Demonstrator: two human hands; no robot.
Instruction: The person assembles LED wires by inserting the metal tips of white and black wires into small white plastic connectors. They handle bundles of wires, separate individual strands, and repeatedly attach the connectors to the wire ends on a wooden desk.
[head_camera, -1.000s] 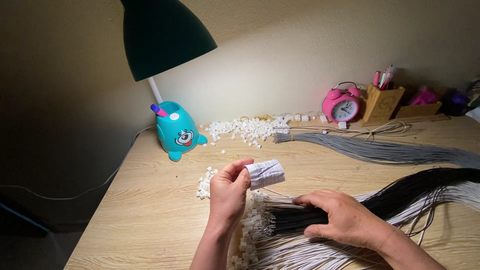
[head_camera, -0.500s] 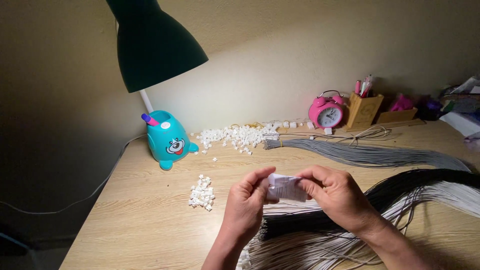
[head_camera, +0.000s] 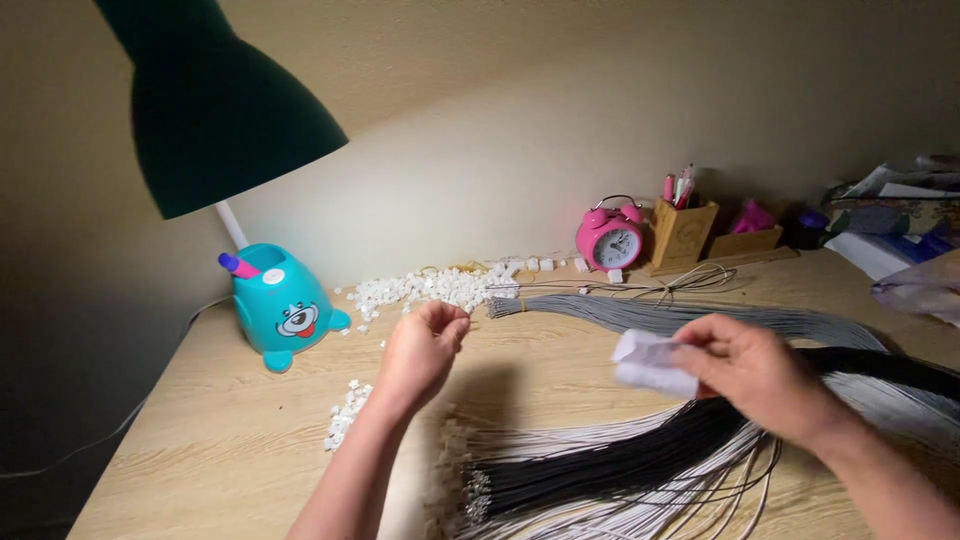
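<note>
My right hand grips a white paper wad above the black cord bundle on the tabletop. My left hand is raised, fingertips pinched; can't tell on what.

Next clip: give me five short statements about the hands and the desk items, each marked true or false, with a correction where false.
1. The right hand holds a small white bundle. True.
2. The left hand lies flat on the desk. False: it is raised, with fingertips pinched together.
3. A pink alarm clock stands beside a wooden pen holder. True.
4. The black cord bundle hangs off the lamp. False: it lies on the desk, under the right hand.
5. The teal cartoon-faced holder is at the desk's right end. False: it stands at the left, by the lamp's stem.
</note>
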